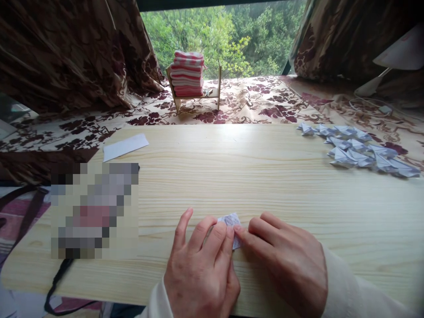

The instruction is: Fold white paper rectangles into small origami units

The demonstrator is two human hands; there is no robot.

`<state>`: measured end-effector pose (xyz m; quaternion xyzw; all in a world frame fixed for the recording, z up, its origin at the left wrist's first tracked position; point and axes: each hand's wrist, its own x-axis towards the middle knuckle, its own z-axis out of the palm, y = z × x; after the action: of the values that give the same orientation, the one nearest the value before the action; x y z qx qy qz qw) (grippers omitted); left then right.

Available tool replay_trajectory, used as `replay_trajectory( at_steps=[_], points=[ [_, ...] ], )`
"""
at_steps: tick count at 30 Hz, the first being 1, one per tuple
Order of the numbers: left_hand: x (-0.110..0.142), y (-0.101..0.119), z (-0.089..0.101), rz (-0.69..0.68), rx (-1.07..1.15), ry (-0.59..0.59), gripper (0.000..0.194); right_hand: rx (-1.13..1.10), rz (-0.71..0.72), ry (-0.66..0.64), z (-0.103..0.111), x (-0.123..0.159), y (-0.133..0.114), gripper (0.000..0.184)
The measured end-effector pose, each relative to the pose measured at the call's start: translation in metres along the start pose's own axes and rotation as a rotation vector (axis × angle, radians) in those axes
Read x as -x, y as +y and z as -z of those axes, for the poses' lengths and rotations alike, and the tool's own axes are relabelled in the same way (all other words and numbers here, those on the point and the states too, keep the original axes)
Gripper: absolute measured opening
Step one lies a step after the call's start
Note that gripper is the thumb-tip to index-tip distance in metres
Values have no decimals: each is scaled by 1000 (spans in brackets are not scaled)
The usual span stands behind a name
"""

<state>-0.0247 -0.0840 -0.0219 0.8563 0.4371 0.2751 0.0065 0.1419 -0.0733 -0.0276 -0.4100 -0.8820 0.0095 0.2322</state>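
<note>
A small folded piece of paper (233,218) with faint printed marks lies on the wooden table, mostly covered by fingers. My left hand (202,260) presses it down from the left with bent fingers, the little finger raised off to the side. From the right, my right hand (289,254) has its index fingertip on the paper's right part, close against the left fingertips. Its other fingers are curled in. Both thumbs are largely hidden, and so is the paper's lower left part.
Several folded white paper shapes (359,150) stand at the table's (232,172) back right. A white paper strip (126,146) lies at the back left, above a pixelated object (96,207) with a black strap. Behind are a wooden stand (219,88) holding folded striped cloths (187,75) and a lamp (399,51).
</note>
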Motion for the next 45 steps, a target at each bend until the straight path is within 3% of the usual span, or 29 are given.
replay_trajectory(
  at_steps=[5, 11, 14, 17, 20, 23, 26, 30, 32, 36, 45],
  points=[
    [-1, -2, 1, -11, 9, -16, 29, 71, 14, 38, -5, -10, 8, 33],
    [-1, -2, 5, -21, 12, -13, 27, -127, 56, -184, 11, -12, 26, 39],
    [0, -2, 3, -21, 13, -10, 27, 11, 97, -175, 10, -15, 27, 37],
    [-3, -9, 3, -54, 21, -14, 23, 97, 37, -159, 7, -27, 35, 32],
    [-9, -27, 6, -255, 57, -50, 19, -186, 9, -233, 12, -39, 48, 32],
    [-13, -44, 13, -394, 59, -92, 19, -427, 75, -145, 17, -39, 51, 36],
    [-10, -45, 21, -316, 67, -57, 24, -386, 117, -142, 15, -29, 43, 28],
    [-2, -26, 28, -73, 68, 55, 25, -313, 105, -177, 9, -23, 35, 24],
    [1, -16, 27, -21, 79, 66, 24, -317, 105, -207, 8, -25, 36, 24],
    [3, -7, 18, -12, 51, 68, 22, -304, 109, -247, 9, -32, 39, 24],
    [6, -6, 8, 17, -8, 52, 24, -319, 93, -177, 5, -31, 40, 14]
  ],
)
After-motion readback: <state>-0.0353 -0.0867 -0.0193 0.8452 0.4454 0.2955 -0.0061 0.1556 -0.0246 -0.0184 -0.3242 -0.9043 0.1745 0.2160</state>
